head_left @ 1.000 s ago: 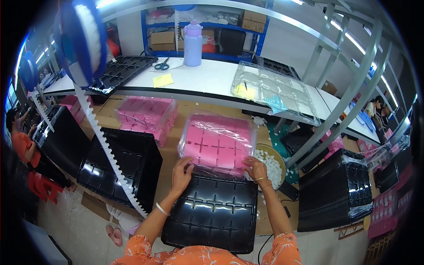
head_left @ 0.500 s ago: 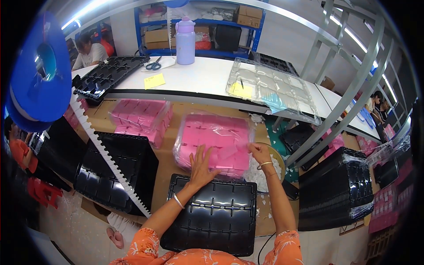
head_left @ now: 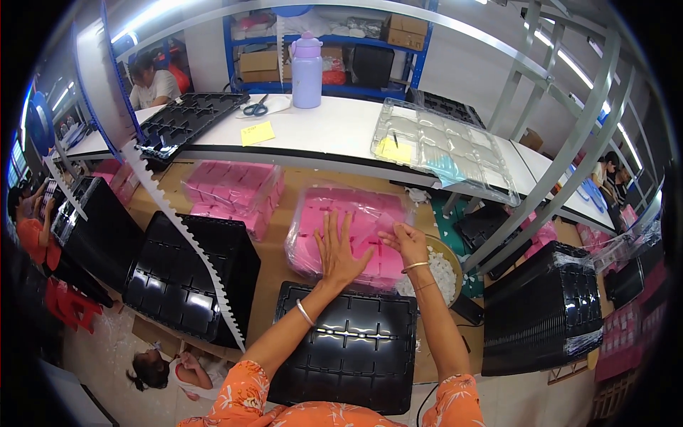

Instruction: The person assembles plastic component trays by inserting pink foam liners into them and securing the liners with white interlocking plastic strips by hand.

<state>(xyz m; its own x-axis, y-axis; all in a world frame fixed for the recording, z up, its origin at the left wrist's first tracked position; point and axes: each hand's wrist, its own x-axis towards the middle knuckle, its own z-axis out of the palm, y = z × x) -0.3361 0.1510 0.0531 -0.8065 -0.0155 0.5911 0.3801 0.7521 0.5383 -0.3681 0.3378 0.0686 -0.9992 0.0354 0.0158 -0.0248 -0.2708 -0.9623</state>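
At frame centre, the bagged pink tray stack sits just beyond the black tray, another pink stack close left. Your left hand lies flat, fingers spread; your right hand pinches its wrap.

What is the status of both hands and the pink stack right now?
Left hand flat, fingers spread, on wrapped pink foam stack. Right hand pinching at its wrap. Black tray beneath forearms. Nothing blocking.

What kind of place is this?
Probably a small factory or packing workshop. Stacks of black moulded trays sit about, the left hand presses a plastic-wrapped pink stack, and other people work at nearby benches.
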